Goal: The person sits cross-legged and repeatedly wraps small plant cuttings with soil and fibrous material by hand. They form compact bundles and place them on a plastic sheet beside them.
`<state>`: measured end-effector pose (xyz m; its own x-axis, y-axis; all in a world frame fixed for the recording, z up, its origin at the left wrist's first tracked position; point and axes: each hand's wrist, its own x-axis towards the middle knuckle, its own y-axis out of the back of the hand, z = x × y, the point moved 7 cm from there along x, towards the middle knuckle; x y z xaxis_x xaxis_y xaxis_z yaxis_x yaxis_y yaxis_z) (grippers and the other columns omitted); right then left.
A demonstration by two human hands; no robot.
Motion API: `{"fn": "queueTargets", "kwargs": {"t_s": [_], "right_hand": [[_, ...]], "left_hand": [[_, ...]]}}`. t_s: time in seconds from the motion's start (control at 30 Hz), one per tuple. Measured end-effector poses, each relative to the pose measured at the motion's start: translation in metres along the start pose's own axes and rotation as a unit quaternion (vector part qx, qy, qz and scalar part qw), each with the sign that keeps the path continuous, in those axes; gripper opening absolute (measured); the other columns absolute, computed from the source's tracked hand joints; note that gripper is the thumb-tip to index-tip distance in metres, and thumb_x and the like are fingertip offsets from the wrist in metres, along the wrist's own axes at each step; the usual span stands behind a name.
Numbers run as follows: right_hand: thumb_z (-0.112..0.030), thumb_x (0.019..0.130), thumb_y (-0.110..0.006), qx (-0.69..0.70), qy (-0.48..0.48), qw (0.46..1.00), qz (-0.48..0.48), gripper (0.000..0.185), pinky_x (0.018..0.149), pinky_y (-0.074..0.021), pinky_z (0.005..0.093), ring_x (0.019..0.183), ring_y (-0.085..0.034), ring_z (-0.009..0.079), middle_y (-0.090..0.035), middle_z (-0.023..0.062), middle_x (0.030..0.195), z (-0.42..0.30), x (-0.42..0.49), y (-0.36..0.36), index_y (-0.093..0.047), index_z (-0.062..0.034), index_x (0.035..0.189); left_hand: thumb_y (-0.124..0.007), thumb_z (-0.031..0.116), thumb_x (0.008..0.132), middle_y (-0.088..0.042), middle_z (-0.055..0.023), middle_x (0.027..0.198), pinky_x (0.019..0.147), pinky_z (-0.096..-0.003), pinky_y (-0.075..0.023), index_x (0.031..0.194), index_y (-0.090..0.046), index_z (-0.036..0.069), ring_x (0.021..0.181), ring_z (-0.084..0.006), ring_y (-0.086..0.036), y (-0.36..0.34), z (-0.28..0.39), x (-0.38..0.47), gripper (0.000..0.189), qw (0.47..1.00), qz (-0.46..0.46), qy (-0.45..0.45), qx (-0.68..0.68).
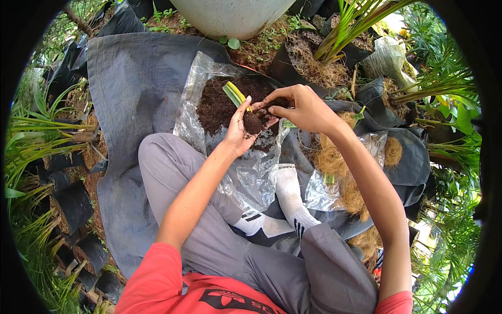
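My left hand [240, 131] is palm up, holding a short leaf cutting [236, 96], green with yellow edges. A ball of dark soil [253, 123] sits around the cutting's lower end, against my palm and fingers. My right hand [300, 108] comes in from the right, with thumb and fingertips bent around a dark clump of soil [280, 103] beside the ball. Both hands have soil on the fingers. Below them, a heap of loose dark soil [215, 104] lies on a clear plastic sheet [190, 96].
A dark woven ground sheet [129, 86] lies under my crossed legs. Tan coconut fibre [333, 155] and another clear plastic sheet [319, 192] are on the right. A large pale pot [235, 17] stands ahead. Potted plants in black bags [74, 202] line both sides.
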<state>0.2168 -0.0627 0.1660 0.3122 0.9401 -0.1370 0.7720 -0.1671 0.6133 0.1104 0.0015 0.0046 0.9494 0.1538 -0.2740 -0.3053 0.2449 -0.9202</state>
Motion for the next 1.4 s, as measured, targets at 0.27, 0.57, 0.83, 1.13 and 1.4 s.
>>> {"fn": "queueTargets", "kwargs": {"t_s": [0.27, 0.57, 0.83, 1.13, 1.4], "right_hand": [[-0.008, 0.091, -0.080, -0.058, -0.017, 0.998, 0.008, 0.025, 0.080, -0.0605, 0.0408, 0.084, -0.081, 0.0301, -0.082, 0.0223, 0.097, -0.013, 0.001, 0.007, -0.084, -0.0023, 0.115], [-0.006, 0.091, -0.077, -0.051, 0.035, 0.998, 0.024, 0.024, 0.080, -0.0609, 0.0414, 0.085, -0.081, 0.0341, -0.082, 0.0231, 0.095, -0.011, 0.003, 0.002, -0.084, -0.0001, 0.113], [-0.001, 0.091, -0.075, -0.032, 0.040, 0.999, 0.009, 0.022, 0.079, -0.0611, 0.0426, 0.081, -0.080, 0.0367, -0.080, 0.0254, 0.091, -0.013, 0.002, -0.006, -0.082, 0.0044, 0.111], [-0.002, 0.093, -0.074, -0.053, 0.020, 0.998, 0.005, 0.019, 0.071, -0.0601, 0.0385, 0.067, -0.076, 0.0273, -0.075, 0.0187, 0.073, -0.018, 0.001, -0.004, -0.082, 0.0056, 0.109], [-0.006, 0.095, -0.075, -0.068, 0.060, 0.995, 0.028, 0.021, 0.079, -0.0613, 0.0424, 0.080, -0.080, 0.0371, -0.079, 0.0259, 0.087, -0.018, 0.001, -0.004, -0.082, 0.0058, 0.111]], "left_hand": [[-0.049, 0.055, 0.117, -0.079, -0.0158, 0.123, 0.114, -0.0487, -0.0585, 0.131, -0.070, 0.002, 0.114, -0.0293, -0.077, 0.004, 0.002, 0.001, 0.058, 1.000, -0.001, 0.004, -0.007], [-0.036, 0.076, 0.112, -0.079, -0.0143, 0.111, 0.090, -0.0417, -0.0638, 0.123, -0.071, 0.002, 0.101, -0.0249, -0.077, -0.001, 0.001, 0.000, 0.083, 0.992, 0.030, -0.018, 0.124], [-0.019, 0.099, 0.098, -0.073, -0.0122, 0.088, 0.040, -0.0238, -0.0429, 0.106, -0.068, 0.005, 0.057, -0.0095, -0.060, 0.005, -0.003, -0.003, 0.106, 0.965, 0.028, 0.023, 0.260], [-0.008, 0.101, 0.095, -0.075, -0.0140, 0.090, 0.041, -0.0233, -0.0431, 0.116, -0.068, 0.006, 0.057, -0.0104, -0.059, -0.003, 0.000, -0.006, 0.115, 0.971, 0.049, 0.011, 0.232], [-0.013, 0.096, 0.101, -0.072, -0.0096, 0.085, 0.041, -0.0229, -0.0430, 0.115, -0.069, 0.007, 0.056, -0.0099, -0.059, -0.003, 0.000, -0.005, 0.106, 0.966, 0.031, 0.000, 0.255]]}}
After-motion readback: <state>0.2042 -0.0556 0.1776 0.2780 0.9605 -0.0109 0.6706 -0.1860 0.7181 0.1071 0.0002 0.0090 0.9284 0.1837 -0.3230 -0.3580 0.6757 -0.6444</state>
